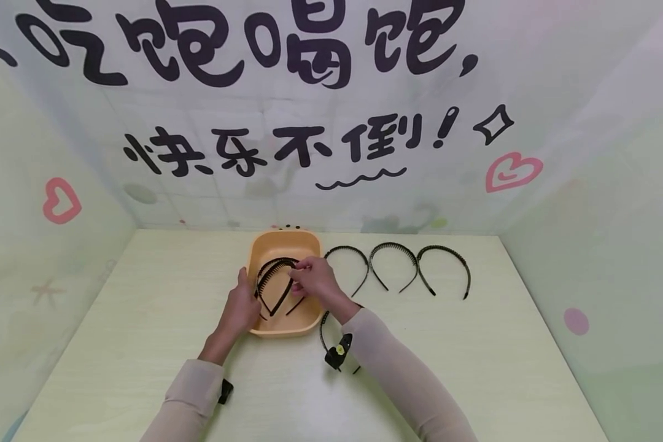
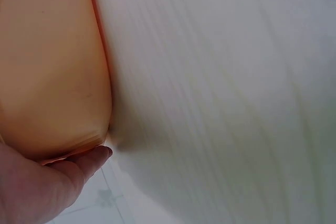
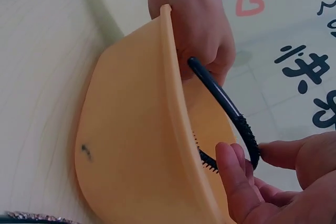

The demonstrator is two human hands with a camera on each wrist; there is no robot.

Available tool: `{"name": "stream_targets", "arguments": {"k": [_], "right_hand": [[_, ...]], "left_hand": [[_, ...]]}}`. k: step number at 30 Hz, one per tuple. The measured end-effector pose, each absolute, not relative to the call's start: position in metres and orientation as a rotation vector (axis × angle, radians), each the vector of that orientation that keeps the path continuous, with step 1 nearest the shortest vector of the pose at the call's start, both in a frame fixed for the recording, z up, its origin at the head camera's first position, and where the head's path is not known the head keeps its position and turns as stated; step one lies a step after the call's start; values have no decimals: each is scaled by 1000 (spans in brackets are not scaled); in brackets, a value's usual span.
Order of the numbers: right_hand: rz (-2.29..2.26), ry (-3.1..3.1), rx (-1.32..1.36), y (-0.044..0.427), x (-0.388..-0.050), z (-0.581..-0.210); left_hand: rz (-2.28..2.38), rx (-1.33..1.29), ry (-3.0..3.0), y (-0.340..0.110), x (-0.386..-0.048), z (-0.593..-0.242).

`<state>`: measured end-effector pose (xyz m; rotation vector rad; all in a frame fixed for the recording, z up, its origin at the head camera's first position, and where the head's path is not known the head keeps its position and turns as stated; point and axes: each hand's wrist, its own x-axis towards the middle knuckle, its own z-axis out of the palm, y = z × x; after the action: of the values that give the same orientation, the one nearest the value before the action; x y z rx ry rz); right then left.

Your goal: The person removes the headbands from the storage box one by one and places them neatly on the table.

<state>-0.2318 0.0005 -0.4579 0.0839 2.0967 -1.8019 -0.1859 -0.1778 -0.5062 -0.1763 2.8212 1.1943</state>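
Note:
An orange plastic basin [image 1: 287, 333] stands on the table near the back wall. My left hand [image 1: 242, 307] grips its left rim, and in the left wrist view the fingers [image 2: 86, 163] reach round the basin's edge. Over the basin, my right hand [image 1: 316, 279] pinches a black headband [image 3: 223, 98] between thumb and fingers, near the middle of its arch. One smooth end of that headband points toward the left hand in the right wrist view. At least one more black headband lies in the basin, partly covered; a toothed part [image 3: 209, 161] shows behind the rim.
Right of the basin, three black headbands lie in a row: a left one [image 1: 359, 253], a middle one [image 1: 393, 245] and a right one [image 1: 447, 249]. Another headband [image 1: 322, 331] lies under my right wrist. Walls enclose the table's back and sides.

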Motion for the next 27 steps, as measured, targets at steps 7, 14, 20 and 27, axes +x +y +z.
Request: {"name": "stream_targets", "arguments": {"k": [7, 14, 20, 27], "right_hand": [[-1751, 2169, 74, 2, -232, -462], [-1637, 2266, 41, 7, -234, -461], [-1599, 2293, -16, 15, -234, -459], [-1614, 2290, -55, 26, -236, -459]], "left_hand": [[1180, -160, 2843, -178, -186, -506], [1190, -149, 2838, -178, -186, -506], [1204, -149, 2806, -178, -186, -505], [1195, -164, 2803, -178, -185, -505]]}}
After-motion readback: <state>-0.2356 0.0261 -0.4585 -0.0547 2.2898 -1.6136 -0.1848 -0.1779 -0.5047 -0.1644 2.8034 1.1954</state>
